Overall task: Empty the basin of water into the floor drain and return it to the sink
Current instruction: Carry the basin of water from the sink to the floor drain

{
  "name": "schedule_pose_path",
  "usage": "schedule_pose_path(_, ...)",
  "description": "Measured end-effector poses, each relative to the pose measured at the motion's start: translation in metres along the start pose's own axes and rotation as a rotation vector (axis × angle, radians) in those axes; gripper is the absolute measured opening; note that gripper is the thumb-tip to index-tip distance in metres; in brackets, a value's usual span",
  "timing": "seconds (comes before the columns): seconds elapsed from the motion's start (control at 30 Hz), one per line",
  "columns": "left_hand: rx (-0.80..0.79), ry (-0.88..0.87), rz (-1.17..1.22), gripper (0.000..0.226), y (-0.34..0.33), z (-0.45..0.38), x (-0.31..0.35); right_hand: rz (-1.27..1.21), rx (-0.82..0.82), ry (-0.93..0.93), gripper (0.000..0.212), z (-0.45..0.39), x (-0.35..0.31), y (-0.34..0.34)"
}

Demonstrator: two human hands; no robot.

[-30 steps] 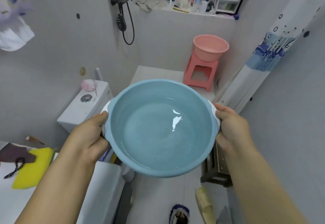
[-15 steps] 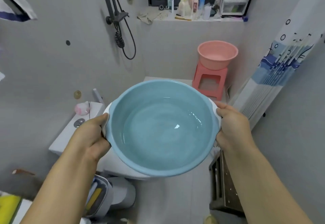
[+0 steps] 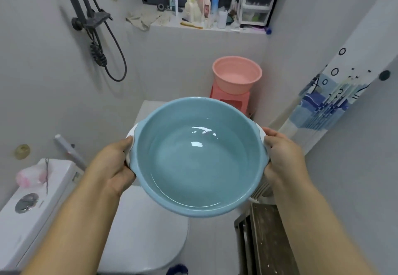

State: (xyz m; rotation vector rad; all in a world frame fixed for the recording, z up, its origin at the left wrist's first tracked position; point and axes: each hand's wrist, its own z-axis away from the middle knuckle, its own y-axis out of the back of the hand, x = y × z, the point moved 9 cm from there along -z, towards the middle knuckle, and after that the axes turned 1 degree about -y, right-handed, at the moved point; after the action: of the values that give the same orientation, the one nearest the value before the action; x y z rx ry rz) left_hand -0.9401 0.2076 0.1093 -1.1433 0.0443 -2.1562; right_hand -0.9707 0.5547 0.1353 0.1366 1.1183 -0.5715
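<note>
At the frame's center, the left hand [image 3: 112, 167] and right hand [image 3: 282, 156] grip the white handles of a water-filled blue basin [image 3: 200, 156].

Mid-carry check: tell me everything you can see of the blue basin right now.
The blue basin is round, smooth and glossy, plastic by the look, with a white handle tab at each side of the rim. It holds shallow clear water that catches the light. It is held roughly level in the air, partly above the closed toilet lid. The left hand grips the left handle and the right hand grips the right one; nothing else touches it.
</note>
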Motion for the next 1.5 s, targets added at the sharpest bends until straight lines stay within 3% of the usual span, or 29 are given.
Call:
schedule_pose_path(0.27, -0.029, 0.012, -0.024, 0.027, -0.055, -0.063, 0.034, -0.03, 0.029, 0.023, 0.031, -0.068, -0.027, -0.041)
schedule_pose_path(0.57, 0.022, -0.027, 0.062, 0.033, -0.111, -0.138, 0.054, -0.004, -0.085, 0.027, 0.027, -0.165, -0.06, -0.092)
schedule_pose_path(1.03, 0.217, -0.016, 0.158, 0.033, -0.192, -0.229, 0.069, 0.075, -0.234, -0.079, 0.032, -0.322, -0.104, -0.168)
schedule_pose_path(1.27, 0.232, -0.011, 0.215, 0.025, -0.199, -0.279, 0.094, 0.098, -0.252, -0.101, 0.028, -0.365, -0.105, -0.221)
schedule_pose_path(1.5, 0.254, -0.033, 0.272, 0.031, -0.183, -0.356, 0.136, 0.122, -0.25, -0.107, 0.026, -0.408, -0.094, -0.306)
